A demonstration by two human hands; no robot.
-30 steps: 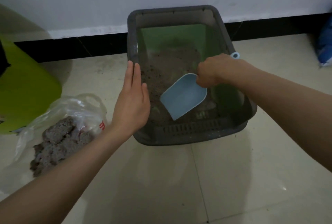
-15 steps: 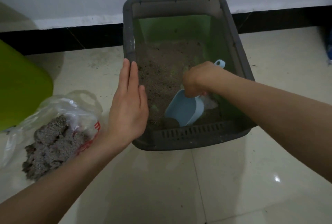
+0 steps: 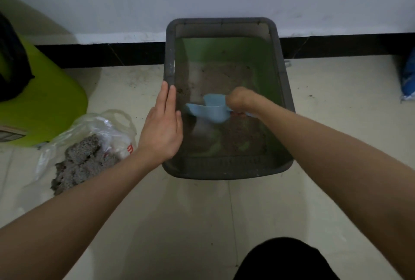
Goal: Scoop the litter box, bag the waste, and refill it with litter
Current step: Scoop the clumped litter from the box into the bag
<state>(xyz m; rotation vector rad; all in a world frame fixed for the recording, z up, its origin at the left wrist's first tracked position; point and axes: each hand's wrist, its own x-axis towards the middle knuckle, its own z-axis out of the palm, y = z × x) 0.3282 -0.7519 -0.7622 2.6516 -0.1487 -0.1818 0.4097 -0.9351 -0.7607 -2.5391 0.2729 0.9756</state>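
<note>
Step in hand: scooping, judged mid-pass.

Dark grey rectangular plastic litter box: on the tiled floor against the wall, green inside, a thin patchy layer of brown litter across its bottom.

Pale blue plastic scoop: inside the box, towards its left wall, bowl pointing left.

Right hand: fist curled round the scoop's handle, forearm crossing the box's right edge.

Left hand: flat, fingers straight and together, resting on the left rim, likely steadying it.

Clear plastic bag: on the floor just left of the box, mouth open, holding grey clumped waste.

Next move, judged: lift the load level over the left rim to the bag.
</note>
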